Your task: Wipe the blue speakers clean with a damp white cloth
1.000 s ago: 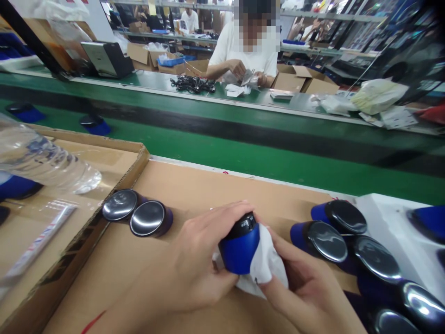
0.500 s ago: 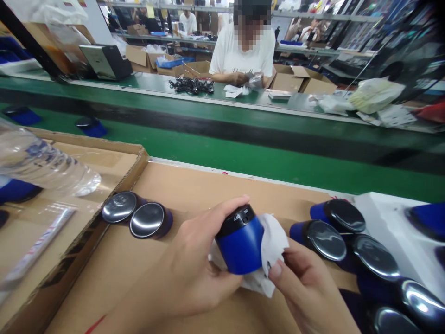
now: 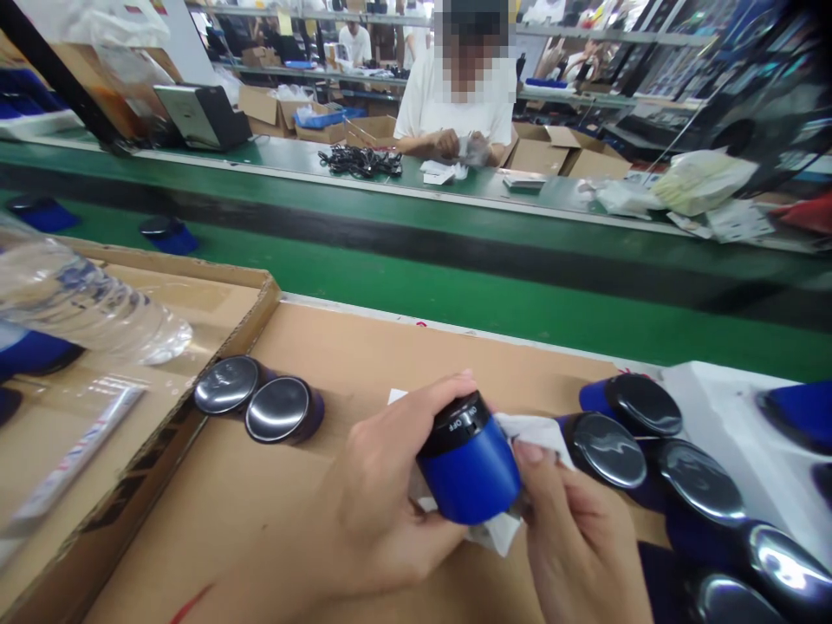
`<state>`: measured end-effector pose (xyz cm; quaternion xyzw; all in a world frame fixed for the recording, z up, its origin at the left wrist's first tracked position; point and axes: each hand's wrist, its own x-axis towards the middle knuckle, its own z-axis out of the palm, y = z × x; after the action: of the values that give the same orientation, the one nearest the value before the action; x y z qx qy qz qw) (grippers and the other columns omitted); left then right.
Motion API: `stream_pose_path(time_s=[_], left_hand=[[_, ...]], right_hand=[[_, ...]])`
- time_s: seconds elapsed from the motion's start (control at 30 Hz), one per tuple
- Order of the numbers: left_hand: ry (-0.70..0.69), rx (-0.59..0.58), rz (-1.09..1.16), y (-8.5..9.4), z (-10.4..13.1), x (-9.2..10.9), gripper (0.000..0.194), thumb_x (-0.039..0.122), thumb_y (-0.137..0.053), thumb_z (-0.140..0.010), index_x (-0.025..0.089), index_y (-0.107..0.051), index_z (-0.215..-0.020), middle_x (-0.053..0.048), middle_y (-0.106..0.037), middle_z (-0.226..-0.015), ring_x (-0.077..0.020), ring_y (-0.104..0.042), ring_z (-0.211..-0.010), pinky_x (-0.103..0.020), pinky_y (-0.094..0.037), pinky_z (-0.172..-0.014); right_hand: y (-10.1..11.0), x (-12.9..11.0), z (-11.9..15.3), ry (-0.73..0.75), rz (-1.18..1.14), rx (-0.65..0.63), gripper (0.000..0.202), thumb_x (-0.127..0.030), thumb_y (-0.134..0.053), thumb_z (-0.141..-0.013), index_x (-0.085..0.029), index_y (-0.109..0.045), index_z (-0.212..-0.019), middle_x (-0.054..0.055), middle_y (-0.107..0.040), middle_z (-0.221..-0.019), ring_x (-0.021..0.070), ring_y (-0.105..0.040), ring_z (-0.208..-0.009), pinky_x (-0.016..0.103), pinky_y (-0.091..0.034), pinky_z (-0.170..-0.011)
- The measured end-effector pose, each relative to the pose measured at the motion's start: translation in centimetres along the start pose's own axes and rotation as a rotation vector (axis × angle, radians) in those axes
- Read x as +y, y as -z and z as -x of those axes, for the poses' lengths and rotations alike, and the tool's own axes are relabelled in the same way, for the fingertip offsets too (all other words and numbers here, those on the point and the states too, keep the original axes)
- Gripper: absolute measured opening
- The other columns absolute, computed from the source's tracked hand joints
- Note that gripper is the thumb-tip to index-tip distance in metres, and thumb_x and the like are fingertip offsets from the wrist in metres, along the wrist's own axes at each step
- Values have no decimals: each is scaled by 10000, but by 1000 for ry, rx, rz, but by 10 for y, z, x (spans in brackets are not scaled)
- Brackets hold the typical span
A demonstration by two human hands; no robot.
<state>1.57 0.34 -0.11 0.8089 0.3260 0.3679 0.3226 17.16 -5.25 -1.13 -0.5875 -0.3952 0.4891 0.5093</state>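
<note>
Left of the blue cylinder I see a clear plastic bottle [image 3: 91,303] lying in a cardboard box [image 3: 260,290], then two dark chrome-capped cylinders [image 3: 260,407]. My left hand [image 3: 383,503] has its grip clenched around the blue plastic cylinder with the black switch ring [image 3: 469,464], tilted above the brown cardboard-covered table [image 3: 364,347]. My right hand [image 3: 572,537] presses a white cloth [image 3: 520,433] against it. Further right lie more blue chrome-capped cylinders [image 3: 656,451].

Layout of the bench around the two hands

A cylinder [image 3: 469,464] is held between the left hand [image 3: 383,503] and the right hand [image 3: 572,537], with a cloth [image 3: 513,433] tucked behind it. Two cylinders [image 3: 258,400] are laid to the left on the cardboard sheet [image 3: 364,347], a row of cylinders [image 3: 656,451] to the right. A conveyor belt [image 3: 455,286] is set behind, a bottle [image 3: 84,299] far left.
</note>
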Motion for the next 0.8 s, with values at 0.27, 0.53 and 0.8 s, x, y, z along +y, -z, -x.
stream_pose_path(time_s=[0.27, 0.53, 0.8], left_hand=[[-20, 25, 2, 0, 1, -2, 743, 64, -636, -674, 157, -400, -1372, -79, -571, -1405, -146, -552, -1279, -191, -403, -1098], [-17, 17, -9, 2, 1, 1, 674, 148, -677, -734, 172, -411, -1354, -73, -597, -1369, -146, -595, -1227, -187, -446, -1062], [54, 73, 66, -13, 12, 3, 944, 26, -602, -704, 323, -119, -1459, -64, -429, -1466, -237, -491, -1299, -390, -522, -1001]], right_hand=[[-14, -7, 6, -37, -79, 66, 576, -439, -839, -650, -261, -674, -1172, 25, -731, -1137, 237, -694, -1017, 242, -563, -842], [-5, -4, -1, -39, -80, 64, 323, -556, -666, -814, -253, -765, -765, -3, -677, -641, 155, -640, -606, 212, -571, -611], [-20, 0, 0, -266, -438, 11, 302, -551, -541, -897, -317, -719, -967, -34, -718, -1160, 229, -655, -1112, 318, -557, -921]])
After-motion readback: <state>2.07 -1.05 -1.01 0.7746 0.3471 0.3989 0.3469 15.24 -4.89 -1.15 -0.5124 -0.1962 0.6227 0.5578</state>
